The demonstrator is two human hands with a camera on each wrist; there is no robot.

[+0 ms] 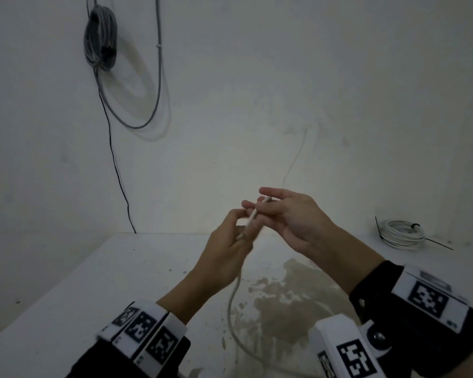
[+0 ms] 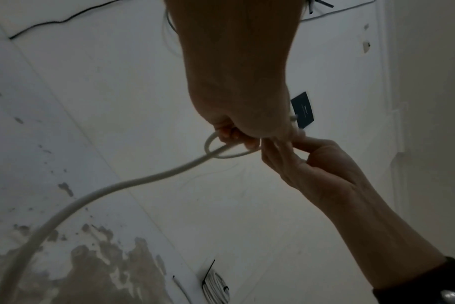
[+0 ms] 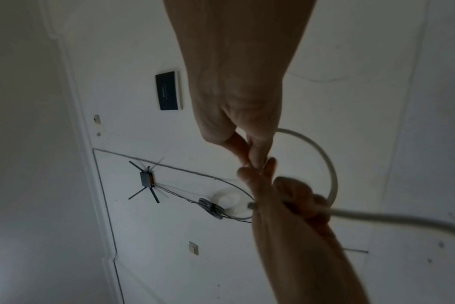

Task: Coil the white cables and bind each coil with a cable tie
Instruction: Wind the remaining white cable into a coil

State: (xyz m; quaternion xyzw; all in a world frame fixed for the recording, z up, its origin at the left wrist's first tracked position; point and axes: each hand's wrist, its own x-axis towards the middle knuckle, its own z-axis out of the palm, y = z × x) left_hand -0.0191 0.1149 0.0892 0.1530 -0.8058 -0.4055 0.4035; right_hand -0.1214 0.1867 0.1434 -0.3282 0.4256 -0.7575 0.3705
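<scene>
White plastered wall behind, dim and scuffed, meeting a white-painted tabletop with a broad brownish patch of worn paint near the front edge. High on the wall, a grey bundled cable coil hanging with a loose grey loop below it and a thin black wire trailing down to the table's back edge. On the same wall in the right wrist view, a dark rectangular panel and a small grey box with thin antennas. Far right on the table, a finished white cable coil lying flat, bound with a black cable tie whose tail sticks out, and a second loose black tie just beside it. Raised above the table's middle, both hands together: left hand with fingers curled round a long loose white cable, a small first loop formed at its knuckles; right hand pinching the same cable's end section between thumb and fingertips, other fingers extended. Rest of the cable sagging down from the left hand in a curve toward the table's near edge. Black sleeves and white marker-printed wrist mounts on both forearms.
</scene>
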